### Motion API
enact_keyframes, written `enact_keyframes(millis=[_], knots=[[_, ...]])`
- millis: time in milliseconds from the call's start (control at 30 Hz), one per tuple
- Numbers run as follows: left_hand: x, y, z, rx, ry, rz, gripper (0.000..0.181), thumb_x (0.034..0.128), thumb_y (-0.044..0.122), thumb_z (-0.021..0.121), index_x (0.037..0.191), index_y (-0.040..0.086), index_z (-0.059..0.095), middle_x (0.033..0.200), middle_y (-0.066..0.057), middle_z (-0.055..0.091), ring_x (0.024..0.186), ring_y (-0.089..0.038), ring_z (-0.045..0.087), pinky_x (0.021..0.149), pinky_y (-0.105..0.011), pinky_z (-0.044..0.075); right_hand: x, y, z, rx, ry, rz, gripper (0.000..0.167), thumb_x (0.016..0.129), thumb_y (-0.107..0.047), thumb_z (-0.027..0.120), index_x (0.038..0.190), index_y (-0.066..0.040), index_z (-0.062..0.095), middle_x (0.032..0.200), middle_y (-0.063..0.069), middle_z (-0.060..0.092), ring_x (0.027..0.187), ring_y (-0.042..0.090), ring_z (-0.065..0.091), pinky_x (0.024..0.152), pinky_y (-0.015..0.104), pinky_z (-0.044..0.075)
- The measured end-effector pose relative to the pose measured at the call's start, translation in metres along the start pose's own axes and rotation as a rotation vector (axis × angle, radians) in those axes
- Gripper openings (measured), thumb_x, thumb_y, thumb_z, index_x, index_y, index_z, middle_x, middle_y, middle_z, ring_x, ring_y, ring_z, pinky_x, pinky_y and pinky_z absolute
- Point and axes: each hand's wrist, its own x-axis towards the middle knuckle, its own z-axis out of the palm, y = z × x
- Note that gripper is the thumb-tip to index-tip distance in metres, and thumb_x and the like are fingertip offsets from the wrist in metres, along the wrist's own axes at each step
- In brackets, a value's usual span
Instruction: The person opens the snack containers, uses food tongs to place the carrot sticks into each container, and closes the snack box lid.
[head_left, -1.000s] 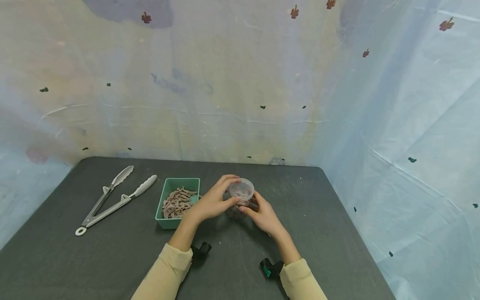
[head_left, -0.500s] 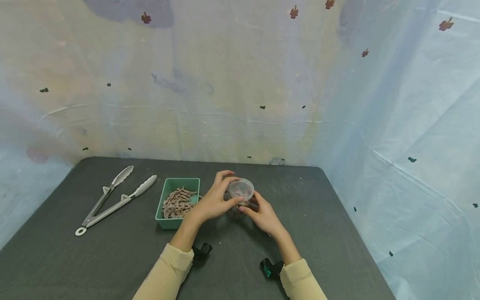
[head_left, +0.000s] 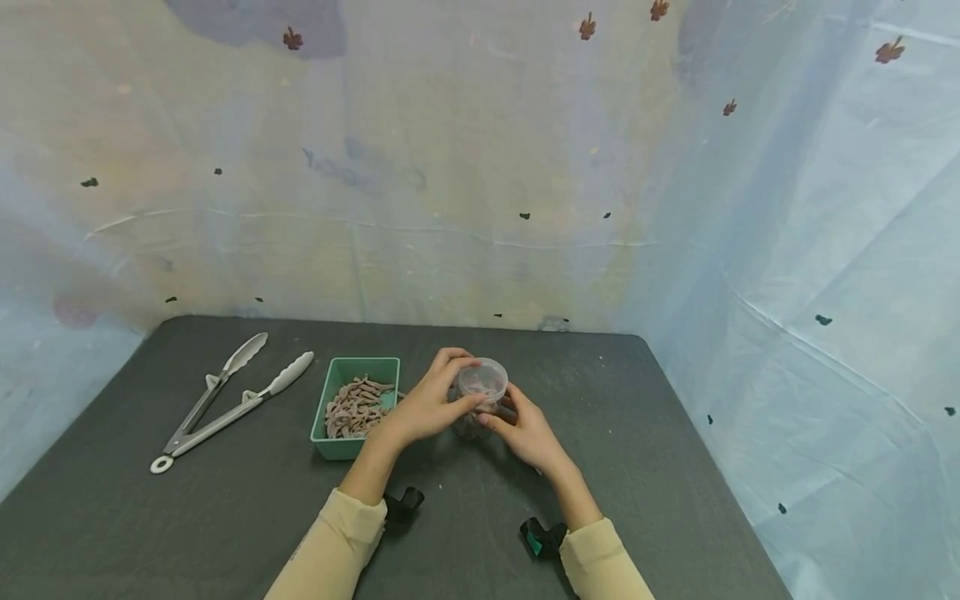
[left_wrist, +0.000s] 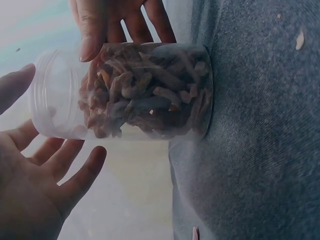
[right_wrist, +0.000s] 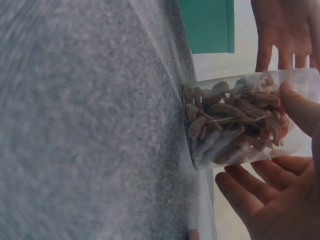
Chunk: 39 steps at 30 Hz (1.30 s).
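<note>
A clear plastic jar (left_wrist: 145, 92) with a translucent screw lid (head_left: 483, 379) stands upright on the dark table. Brown, crooked strips fill most of it, with a gap below the lid. My left hand (head_left: 429, 406) holds the lid at its rim, thumb on the near side and fingers round the far side. Lower down, my right hand (head_left: 531, 431) grips the jar, its thumb (right_wrist: 300, 107) across the front and its fingers behind. Between the hands, part of the jar is hidden in the head view.
Left of the jar is a green rectangular tub (head_left: 337, 448) with more brown strips (head_left: 358, 408) inside. Metal tongs (head_left: 217, 417) with white tips lie spread farther left. A printed plastic sheet (head_left: 420, 167) hangs behind the table (head_left: 637, 467). Small crumbs dot the tabletop.
The left hand's fingers lifted away from the lid's far side half a second ago and are back against it now. The right hand and the jar have stayed in place.
</note>
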Motion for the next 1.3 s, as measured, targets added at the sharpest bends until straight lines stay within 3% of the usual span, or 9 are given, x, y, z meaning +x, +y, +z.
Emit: enact_keyframes(millis=[233,433,667,767,933,1300], knots=[[-0.0018,-0.0019,-0.0028,-0.031,-0.035,0.051,0.052,0.1078,0.026,0.061,0.156,0.012,0.046,0.165,-0.011,0.030,0.151,-0.037,0.033,0.113,-0.063,0.038,-0.0003,0.0008,-0.0001,-0.003,0.000,-0.001,0.073,0.101,-0.029,0.072,0.161,-0.009,0.036,0.152,0.021,0.051,0.135,0.041,0.056,0.104,0.056,0.051],[-0.0015,-0.0015,-0.0024,-0.060,-0.052,0.060,0.050,0.1097,0.024,0.057,0.158,0.014,0.045,0.171,-0.007,0.023,0.156,-0.035,0.024,0.116,-0.065,0.033,-0.0009,0.0021,-0.0001,-0.012,0.005,0.000,0.073,0.101,-0.028,0.073,0.161,-0.009,0.036,0.152,0.021,0.051,0.135,0.041,0.056,0.104,0.056,0.051],[-0.0003,0.0017,0.0014,0.014,0.042,0.020,0.050,0.1050,0.037,0.065,0.149,0.017,0.054,0.161,-0.013,0.026,0.144,-0.039,0.040,0.108,-0.063,0.043,-0.0004,0.0015,0.0002,0.002,0.005,-0.005,0.072,0.101,-0.028,0.072,0.161,-0.011,0.036,0.152,0.021,0.052,0.134,0.042,0.056,0.103,0.057,0.051],[-0.0005,0.0033,0.0024,0.034,0.053,-0.010,0.052,0.1025,0.039,0.068,0.148,0.017,0.055,0.156,-0.012,0.029,0.138,-0.039,0.045,0.104,-0.061,0.046,-0.0014,-0.0001,-0.0001,-0.001,-0.001,0.002,0.073,0.101,-0.029,0.072,0.162,-0.011,0.036,0.151,0.022,0.052,0.134,0.043,0.057,0.103,0.057,0.051],[-0.0008,0.0043,0.0019,0.033,0.047,-0.018,0.052,0.1021,0.039,0.069,0.148,0.017,0.055,0.154,-0.011,0.032,0.138,-0.037,0.046,0.105,-0.060,0.046,-0.0020,-0.0027,-0.0006,-0.001,-0.009,0.008,0.074,0.101,-0.031,0.072,0.162,-0.011,0.035,0.152,0.022,0.051,0.134,0.043,0.057,0.103,0.057,0.051],[-0.0018,-0.0008,-0.0021,-0.019,-0.011,0.057,0.046,0.1077,0.028,0.061,0.150,0.011,0.053,0.162,-0.011,0.034,0.149,-0.036,0.036,0.114,-0.061,0.038,-0.0026,-0.0002,-0.0005,-0.002,-0.010,0.004,0.074,0.102,-0.029,0.071,0.162,-0.010,0.033,0.152,0.023,0.050,0.134,0.043,0.056,0.103,0.056,0.051]])
